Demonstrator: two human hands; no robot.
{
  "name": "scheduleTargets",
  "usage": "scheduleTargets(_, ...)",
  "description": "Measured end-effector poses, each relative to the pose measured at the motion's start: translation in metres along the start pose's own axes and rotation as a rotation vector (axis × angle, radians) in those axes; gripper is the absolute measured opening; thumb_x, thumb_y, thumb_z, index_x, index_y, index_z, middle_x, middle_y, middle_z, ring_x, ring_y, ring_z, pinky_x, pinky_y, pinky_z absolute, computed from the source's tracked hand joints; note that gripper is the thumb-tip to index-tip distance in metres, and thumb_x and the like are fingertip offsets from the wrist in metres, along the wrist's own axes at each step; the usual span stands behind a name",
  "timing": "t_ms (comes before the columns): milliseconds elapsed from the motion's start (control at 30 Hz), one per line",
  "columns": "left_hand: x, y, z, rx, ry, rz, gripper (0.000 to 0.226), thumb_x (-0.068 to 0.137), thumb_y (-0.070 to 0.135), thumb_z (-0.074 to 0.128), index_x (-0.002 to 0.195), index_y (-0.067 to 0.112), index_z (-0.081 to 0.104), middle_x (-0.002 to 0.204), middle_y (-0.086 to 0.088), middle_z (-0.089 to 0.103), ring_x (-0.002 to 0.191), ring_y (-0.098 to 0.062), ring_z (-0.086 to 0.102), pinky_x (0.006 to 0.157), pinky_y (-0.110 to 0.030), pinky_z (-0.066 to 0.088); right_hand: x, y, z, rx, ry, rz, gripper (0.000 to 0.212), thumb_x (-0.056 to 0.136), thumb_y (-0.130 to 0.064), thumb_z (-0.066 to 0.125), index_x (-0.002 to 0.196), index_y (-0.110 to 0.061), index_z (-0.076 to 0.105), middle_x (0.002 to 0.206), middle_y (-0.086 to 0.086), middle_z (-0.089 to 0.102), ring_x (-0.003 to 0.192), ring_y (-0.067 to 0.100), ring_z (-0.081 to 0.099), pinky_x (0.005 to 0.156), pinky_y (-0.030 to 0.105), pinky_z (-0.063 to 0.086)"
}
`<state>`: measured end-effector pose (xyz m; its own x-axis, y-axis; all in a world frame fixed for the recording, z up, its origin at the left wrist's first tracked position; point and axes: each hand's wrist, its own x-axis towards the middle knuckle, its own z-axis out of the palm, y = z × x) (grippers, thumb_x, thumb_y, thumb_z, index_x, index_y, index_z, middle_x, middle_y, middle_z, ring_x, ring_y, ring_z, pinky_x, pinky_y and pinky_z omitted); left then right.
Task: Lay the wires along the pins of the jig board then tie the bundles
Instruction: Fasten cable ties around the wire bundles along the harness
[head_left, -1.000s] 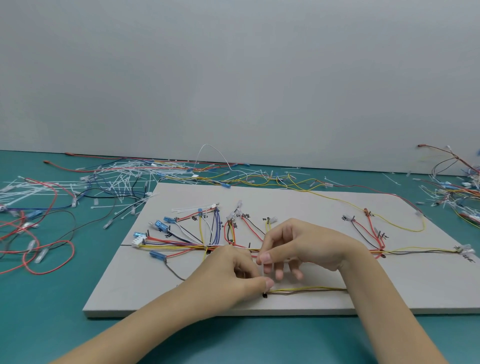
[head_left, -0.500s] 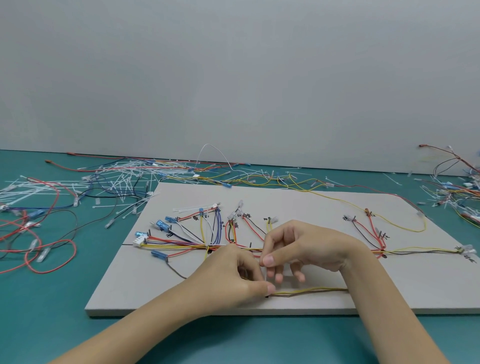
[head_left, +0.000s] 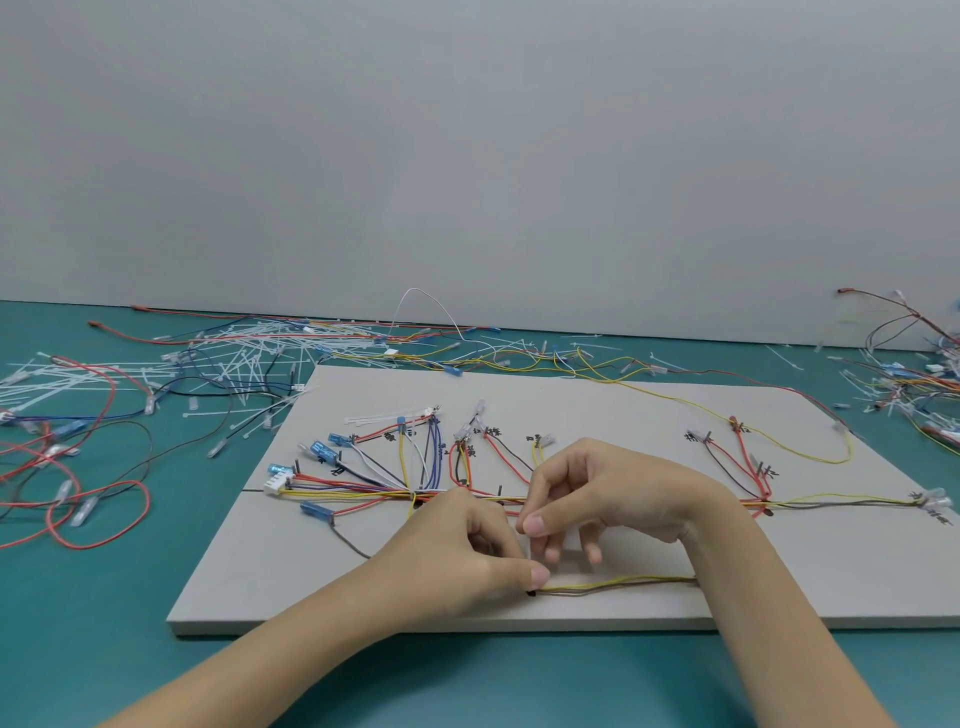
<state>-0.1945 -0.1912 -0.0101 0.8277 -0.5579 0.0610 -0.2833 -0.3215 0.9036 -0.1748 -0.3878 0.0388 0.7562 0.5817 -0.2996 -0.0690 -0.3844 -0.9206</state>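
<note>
A: How far along is the board (head_left: 597, 410)?

B: Most wires (head_left: 363, 486) already run along its pins and meet in a trunk across the middle of the board. Branches fan out toward the board's far-left part, and a few more sit at its right end. One yellow wire (head_left: 727, 421) loops loose over the board's far-right part.

A: And the hands?

B: Both meet at the board's near middle. The left hand (head_left: 467, 556) has its fingers curled, thumb pressed at the end of a yellow-brown pair (head_left: 618, 584) lying along the board's near edge. The right hand (head_left: 608, 493) is curled too, thumb and forefinger drawn together; what they pinch I can't tell.

A: Any ties on?

B: None I can make out on the trunk. Loose ties (head_left: 244, 358) lie on the surface beyond the board's far-left corner, so I'd judge tying mostly remains.
</note>
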Motion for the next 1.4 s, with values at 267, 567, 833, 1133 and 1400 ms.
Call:
scheduleTargets(267, -0.0001, 0.0003, -0.0003, -0.015, 0.011, 0.002, 0.026, 0.058, 0.055, 0.073, 0.063, 0.029, 0.076, 0.073, -0.012, 0.061, 0.063, -0.012, 0.046, 0.062, -0.031, 0.032, 0.0008, 0.0009, 0.0006, 0.01, -0.058, 0.003, 0.003, 0.084, -0.008, 0.071, 0.084, -0.011, 0.073, 0.079, 0.01, 0.073, 0.069, 0.019, 0.07, 0.046, 0.021, 0.05)
scheduleTargets(567, 0.0005, -0.0006, 0.0004, -0.028, 0.014, 0.005, 0.021, 0.061, 0.053, 0.073, 0.058, 0.032, 0.073, 0.077, -0.022, 0.06, 0.065, -0.017, 0.046, 0.064, -0.033, 0.032, -0.0009, -0.0011, 0.0017, 0.019, -0.055, 0.014, 0.007, 0.084, -0.014, 0.073, 0.089, -0.008, 0.073, 0.085, 0.012, 0.074, 0.075, 0.022, 0.072, 0.047, 0.02, 0.052)
scheduleTargets(833, 0.0008, -0.0018, 0.0014, -0.058, 0.007, 0.011, 0.027, 0.062, 0.055, 0.072, 0.06, 0.029, 0.075, 0.075, -0.015, 0.061, 0.065, -0.018, 0.046, 0.064, -0.035, 0.032, -0.0023, -0.0033, 0.0033, 0.011, -0.046, 0.02, 0.011, 0.089, -0.021, 0.069, 0.084, -0.012, 0.074, 0.086, 0.012, 0.074, 0.081, 0.024, 0.072, 0.046, 0.02, 0.05)
scheduleTargets(1133, -0.0004, -0.0011, 0.0024, -0.037, 0.022, 0.009, 0.022, 0.062, 0.055, 0.072, 0.056, 0.034, 0.072, 0.074, -0.013, 0.061, 0.066, -0.016, 0.048, 0.065, -0.036, 0.034, -0.0002, -0.0002, 0.0012, 0.002, -0.047, 0.02, 0.01, 0.083, -0.018, 0.074, 0.085, -0.008, 0.075, 0.084, 0.011, 0.074, 0.075, 0.019, 0.071, 0.046, 0.021, 0.051)
scheduleTargets(1400, -0.0013, -0.0012, 0.002, -0.027, 0.017, 0.016, 0.027, 0.066, 0.057, 0.072, 0.063, 0.03, 0.075, 0.072, -0.01, 0.062, 0.064, -0.014, 0.045, 0.064, -0.036, 0.032, 0.0016, 0.0016, 0.0009, -0.003, 0.004, 0.026, 0.005, 0.08, -0.011, 0.075, 0.082, -0.006, 0.074, 0.078, 0.012, 0.074, 0.068, 0.019, 0.071, 0.046, 0.021, 0.051)
